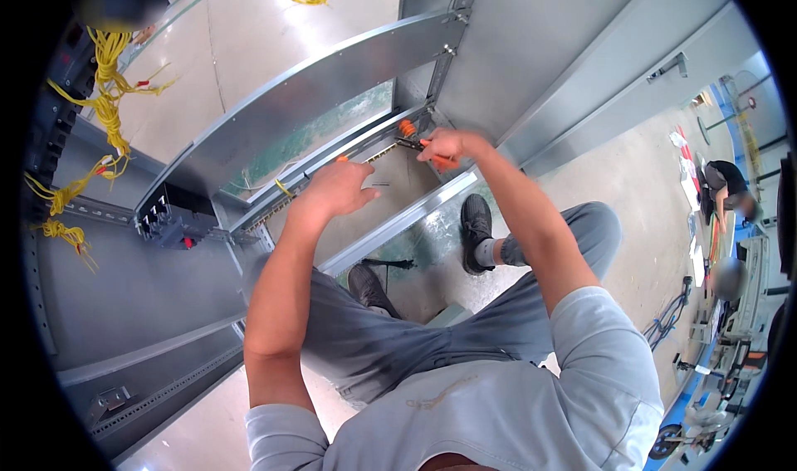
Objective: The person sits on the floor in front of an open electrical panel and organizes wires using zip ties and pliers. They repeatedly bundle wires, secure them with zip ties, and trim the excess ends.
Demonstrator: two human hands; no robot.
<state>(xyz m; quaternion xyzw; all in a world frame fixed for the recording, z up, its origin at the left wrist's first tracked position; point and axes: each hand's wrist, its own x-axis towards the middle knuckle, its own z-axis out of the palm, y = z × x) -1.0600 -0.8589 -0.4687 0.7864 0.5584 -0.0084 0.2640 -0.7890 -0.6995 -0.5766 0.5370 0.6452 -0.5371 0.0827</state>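
My right hand (448,144) is closed round orange-handled pliers (445,162). Their dark jaws point left, over the cabinet's lower frame. Just beyond the jaws an orange ribbed piece, which looks like an insulator (407,128), stands at the frame's far corner. My left hand (336,189) is over the metal rail (286,190), its thumb and forefinger apart with nothing seen between them. A small orange piece (342,159) shows just past its knuckles; whether the hand touches it, I cannot tell. The remaining fingers of that hand are partly hidden.
A curved-looking metal crosspiece (315,85) spans the cabinet beyond my hands. Bundled yellow wires (108,114) hang at the left, above a black electrical component (173,218). A front frame bar (398,222) runs above my shoes. A person (724,190) crouches at the far right.
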